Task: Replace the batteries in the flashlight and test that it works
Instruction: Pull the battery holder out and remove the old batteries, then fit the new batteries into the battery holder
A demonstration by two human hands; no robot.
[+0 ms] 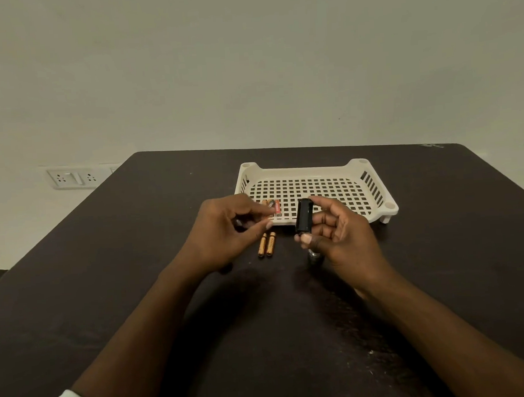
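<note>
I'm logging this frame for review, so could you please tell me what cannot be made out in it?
- Head view: the flashlight body on the table is mostly hidden under the right hand.
- Whether the black battery holder holds cells: too dark.
- Battery pinched by the left hand: label blurred, partly covered by fingertips.
- Batteries in the tray: count hidden behind the left hand.

dark table (105,269); white basket (357,165), two batteries (266,244)
</note>
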